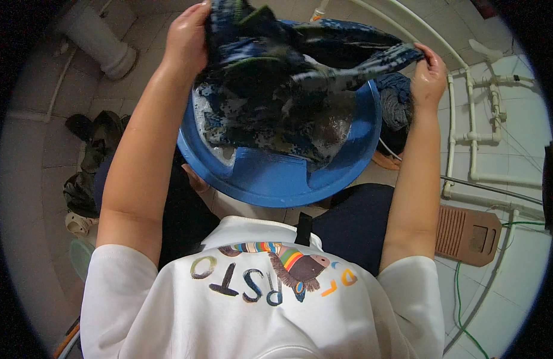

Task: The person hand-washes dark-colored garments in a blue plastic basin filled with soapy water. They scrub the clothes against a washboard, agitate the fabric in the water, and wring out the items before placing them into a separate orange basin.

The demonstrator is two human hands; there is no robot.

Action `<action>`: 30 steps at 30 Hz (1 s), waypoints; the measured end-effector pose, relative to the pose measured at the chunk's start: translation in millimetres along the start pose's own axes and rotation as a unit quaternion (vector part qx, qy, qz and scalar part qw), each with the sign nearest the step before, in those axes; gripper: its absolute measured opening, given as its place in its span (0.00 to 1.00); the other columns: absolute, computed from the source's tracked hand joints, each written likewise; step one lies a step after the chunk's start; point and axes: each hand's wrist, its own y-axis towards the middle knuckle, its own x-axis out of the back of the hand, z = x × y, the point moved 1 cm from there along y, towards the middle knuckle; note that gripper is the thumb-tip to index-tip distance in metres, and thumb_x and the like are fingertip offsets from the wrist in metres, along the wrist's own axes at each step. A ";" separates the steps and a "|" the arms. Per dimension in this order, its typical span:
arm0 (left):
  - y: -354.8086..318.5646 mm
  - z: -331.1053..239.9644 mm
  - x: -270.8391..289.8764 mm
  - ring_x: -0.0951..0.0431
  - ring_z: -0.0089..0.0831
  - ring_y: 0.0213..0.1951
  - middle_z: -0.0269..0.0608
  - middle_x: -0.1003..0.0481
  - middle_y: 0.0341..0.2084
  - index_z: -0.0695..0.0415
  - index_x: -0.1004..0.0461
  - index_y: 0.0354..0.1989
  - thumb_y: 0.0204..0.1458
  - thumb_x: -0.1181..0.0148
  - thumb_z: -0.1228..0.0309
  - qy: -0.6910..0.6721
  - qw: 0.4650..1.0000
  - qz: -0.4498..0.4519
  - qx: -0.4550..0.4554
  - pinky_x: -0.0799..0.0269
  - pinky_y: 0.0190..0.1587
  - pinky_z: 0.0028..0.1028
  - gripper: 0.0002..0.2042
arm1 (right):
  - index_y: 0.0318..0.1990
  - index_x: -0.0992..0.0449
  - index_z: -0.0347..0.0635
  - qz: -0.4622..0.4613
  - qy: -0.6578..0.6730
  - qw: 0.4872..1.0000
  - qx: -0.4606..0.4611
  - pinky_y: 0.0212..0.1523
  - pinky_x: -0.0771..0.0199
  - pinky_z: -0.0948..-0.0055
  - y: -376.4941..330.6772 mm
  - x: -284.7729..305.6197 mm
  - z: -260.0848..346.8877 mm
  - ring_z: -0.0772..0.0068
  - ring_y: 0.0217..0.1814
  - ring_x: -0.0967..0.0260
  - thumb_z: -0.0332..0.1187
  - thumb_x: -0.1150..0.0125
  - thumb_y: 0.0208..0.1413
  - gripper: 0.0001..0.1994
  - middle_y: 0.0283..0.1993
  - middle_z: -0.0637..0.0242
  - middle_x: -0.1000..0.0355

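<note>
Camouflage garment (258, 96) hangs between the left hand (189, 36) and right hand (429, 75), fingers gripping its cloth, lower folds seemingly inside the blue washtub (276, 196). A low hold should catch drips there.

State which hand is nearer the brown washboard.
Right: the right hand is beyond the brown washboard, slightly to its left; the left hand is much farther left, across the blue basin.

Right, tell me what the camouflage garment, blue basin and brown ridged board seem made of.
Camouflage garment: cloth, matte and wet-looking, gathering in soft folds; fibre unclear.
Blue basin: probably plastic, smooth with slight sheen, its ribbed panel seemingly moulded in.
Brown ridged board: likely plastic, matte, judging by even colour and regular ridges.
</note>
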 end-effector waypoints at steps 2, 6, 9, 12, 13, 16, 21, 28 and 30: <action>0.7 3.0 12.4 0.28 0.34 0.36 0.40 0.27 0.31 0.58 0.30 0.37 0.52 0.52 0.66 0.023 0.999 -0.018 0.021 0.34 0.41 0.33 0.10 | 0.35 0.25 0.45 0.043 0.024 0.999 0.021 0.39 0.34 0.75 -8.6 -7.5 -7.7 0.67 0.36 0.33 0.23 0.57 0.45 0.14 0.36 0.62 0.31; 9.9 31.4 53.4 0.28 0.37 0.37 0.44 0.28 0.34 0.60 0.31 0.39 0.50 0.51 0.64 0.233 0.966 -0.078 0.074 0.35 0.43 0.36 0.13 | 0.37 0.25 0.48 0.241 -0.188 0.952 0.010 0.47 0.36 0.63 -38.1 -33.9 -45.9 0.52 0.46 0.37 0.25 0.53 0.46 0.13 0.44 0.57 0.33; -6.5 46.4 57.9 0.29 0.43 0.41 0.50 0.29 0.39 0.60 0.32 0.42 0.48 0.50 0.64 0.690 0.703 -0.126 -0.118 0.35 0.44 0.37 0.16 | 0.36 0.26 0.45 0.231 -0.202 0.951 0.024 0.49 0.37 0.64 -69.5 -59.5 -30.0 0.54 0.48 0.38 0.27 0.50 0.45 0.10 0.45 0.56 0.34; -30.4 53.5 32.9 0.30 0.45 0.40 0.48 0.30 0.38 0.57 0.30 0.41 0.47 0.48 0.67 0.691 0.664 0.115 -0.262 0.34 0.43 0.36 0.14 | 0.38 0.27 0.41 0.311 -0.080 0.945 0.059 0.50 0.38 0.66 -87.2 -84.2 -1.5 0.56 0.48 0.37 0.29 0.49 0.47 0.10 0.45 0.56 0.33; -36.5 59.9 28.8 0.30 0.45 0.40 0.47 0.30 0.38 0.57 0.30 0.40 0.47 0.48 0.67 0.699 0.675 0.171 -0.166 0.34 0.43 0.36 0.13 | 0.39 0.28 0.40 0.371 -0.052 0.927 0.030 0.51 0.39 0.66 -94.8 -91.7 10.6 0.56 0.49 0.37 0.30 0.49 0.48 0.11 0.45 0.56 0.34; -45.7 90.2 46.1 0.32 0.41 0.45 0.44 0.32 0.43 0.56 0.30 0.42 0.47 0.47 0.64 0.738 0.621 0.260 -0.038 0.37 0.46 0.37 0.15 | 0.47 0.32 0.42 0.473 -0.035 0.880 -0.002 0.53 0.40 0.63 -126.1 -118.3 1.9 0.54 0.53 0.41 0.35 0.50 0.50 0.17 0.52 0.55 0.38; -54.2 96.7 50.8 0.43 0.35 0.57 0.35 0.40 0.54 0.49 0.36 0.52 0.46 0.46 0.57 0.819 0.540 0.184 -0.061 0.51 0.56 0.46 0.24 | 0.54 0.39 0.46 0.547 -0.151 0.815 -0.118 0.55 0.42 0.64 -148.1 -128.8 -11.2 0.57 0.59 0.46 0.44 0.50 0.51 0.23 0.58 0.59 0.44; -53.8 79.2 39.5 0.39 0.35 0.54 0.35 0.33 0.48 0.52 0.26 0.37 0.43 0.43 0.64 0.802 0.487 0.291 -0.187 0.45 0.55 0.37 0.12 | 0.36 0.24 0.55 0.370 -0.170 0.914 0.005 0.37 0.32 0.64 -102.6 -96.4 11.7 0.62 0.39 0.32 0.42 0.46 0.46 0.10 0.37 0.68 0.29; -55.7 78.6 36.1 0.36 0.34 0.52 0.34 0.31 0.45 0.52 0.24 0.31 0.42 0.43 0.67 0.753 0.520 0.316 -0.251 0.41 0.53 0.34 0.08 | 0.37 0.24 0.56 0.337 -0.195 0.921 -0.001 0.36 0.32 0.64 -91.0 -86.2 10.9 0.62 0.39 0.32 0.43 0.46 0.47 0.11 0.36 0.68 0.30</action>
